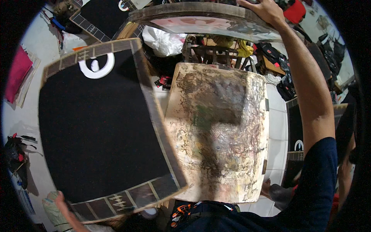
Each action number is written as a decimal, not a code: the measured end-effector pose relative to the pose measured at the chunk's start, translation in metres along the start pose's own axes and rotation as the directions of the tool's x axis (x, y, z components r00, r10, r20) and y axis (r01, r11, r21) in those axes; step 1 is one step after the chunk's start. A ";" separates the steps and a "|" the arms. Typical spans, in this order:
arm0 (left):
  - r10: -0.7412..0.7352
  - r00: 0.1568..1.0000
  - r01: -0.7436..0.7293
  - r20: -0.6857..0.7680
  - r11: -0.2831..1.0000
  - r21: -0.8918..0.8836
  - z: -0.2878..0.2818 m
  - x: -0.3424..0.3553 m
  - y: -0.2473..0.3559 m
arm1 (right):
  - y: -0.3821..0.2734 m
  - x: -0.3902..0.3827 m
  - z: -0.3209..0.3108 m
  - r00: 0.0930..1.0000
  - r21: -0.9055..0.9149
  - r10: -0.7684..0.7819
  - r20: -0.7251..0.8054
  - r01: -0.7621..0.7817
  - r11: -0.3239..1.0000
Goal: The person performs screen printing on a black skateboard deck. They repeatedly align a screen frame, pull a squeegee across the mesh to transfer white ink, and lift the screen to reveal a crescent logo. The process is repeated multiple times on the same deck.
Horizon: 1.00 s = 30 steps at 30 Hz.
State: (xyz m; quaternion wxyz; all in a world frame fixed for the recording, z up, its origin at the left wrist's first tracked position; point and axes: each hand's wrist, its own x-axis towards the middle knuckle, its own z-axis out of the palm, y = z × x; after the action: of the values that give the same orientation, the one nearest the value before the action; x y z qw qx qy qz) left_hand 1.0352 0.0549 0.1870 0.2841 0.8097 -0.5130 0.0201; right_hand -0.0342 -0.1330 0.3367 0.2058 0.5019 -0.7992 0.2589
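Observation:
My left hand point(62, 203), at the lower left, grips the edge of a large black board point(104, 131) with a dark bordered margin and a white curved emblem near its top. My raised right hand point(270, 11) holds the top of a wood-framed screen point(185, 23), tilted above the work surface, with a pinkish design on its underside. Between them lies a pale, heavily paint-stained platen point(216, 143) with small dark fittings along its right side. The board overlaps the platen's left side; whether they touch I cannot tell.
Another black printed board point(100, 15) lies behind, and more point(293, 123) stand at right, near another person's bare arm point(346, 170). A white plastic bag point(162, 42), dark bags point(278, 65) and a pink stack point(19, 73) surround the white tiled floor point(276, 154).

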 end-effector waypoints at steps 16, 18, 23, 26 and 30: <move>0.150 0.694 0.245 0.704 0.870 -0.428 0.342 -0.306 0.233 | 0.008 0.001 0.007 0.999 -0.023 -0.039 0.018 0.039 0.999; 0.137 0.731 0.209 0.669 0.888 -0.410 0.340 -0.316 0.239 | 0.007 0.002 0.005 0.998 -0.021 -0.059 0.005 0.059 0.998; 0.090 0.736 0.170 0.671 0.935 -0.312 0.326 -0.314 0.247 | 0.009 0.012 0.004 0.999 -0.029 -0.031 0.039 0.032 0.999; 0.052 0.718 0.112 0.694 0.976 -0.189 0.325 -0.311 0.255 | 0.011 0.022 0.006 0.998 -0.065 -0.069 -0.012 0.068 0.996; 0.037 0.800 0.099 0.599 0.976 -0.192 0.333 -0.312 0.260 | 0.015 0.036 0.008 0.997 -0.086 -0.078 0.007 0.078 0.993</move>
State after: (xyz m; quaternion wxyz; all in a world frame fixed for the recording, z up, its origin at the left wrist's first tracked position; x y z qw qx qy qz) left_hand 0.5825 0.0699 -0.0786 0.1931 0.7474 -0.5622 -0.2967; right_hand -0.0631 -0.1569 0.3487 0.2361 0.5239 -0.7897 0.2150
